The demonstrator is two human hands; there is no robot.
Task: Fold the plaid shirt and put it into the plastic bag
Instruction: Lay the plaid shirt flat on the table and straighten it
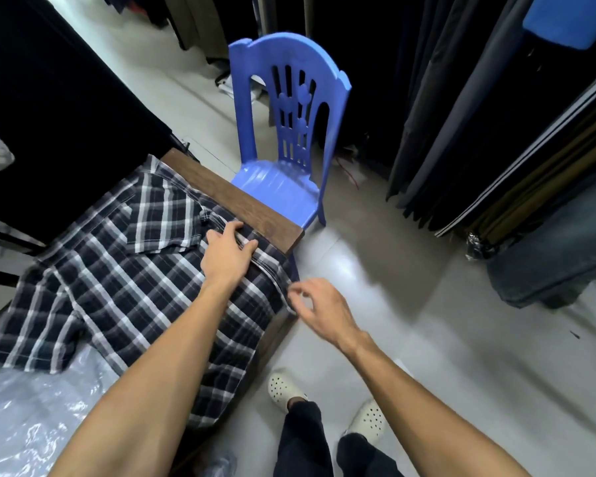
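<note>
The plaid shirt (124, 280), dark navy with white checks, lies spread across the wooden table (255, 215), its right edge hanging over the table side. My left hand (226, 251) presses on the shirt's right edge near the table corner, fingers curled over a fabric fold. My right hand (319, 306) hovers just off the table edge beside the hanging shirt hem, fingers apart, holding nothing. The clear plastic bag (31, 414) lies crumpled at the near left, partly under the shirt.
A blue plastic chair (286, 139) stands right behind the table's far corner. Dark clothes (461, 98) hang on racks at the right and back. Grey floor (410, 287) lies to the right, with my feet in white clogs (283, 387) below.
</note>
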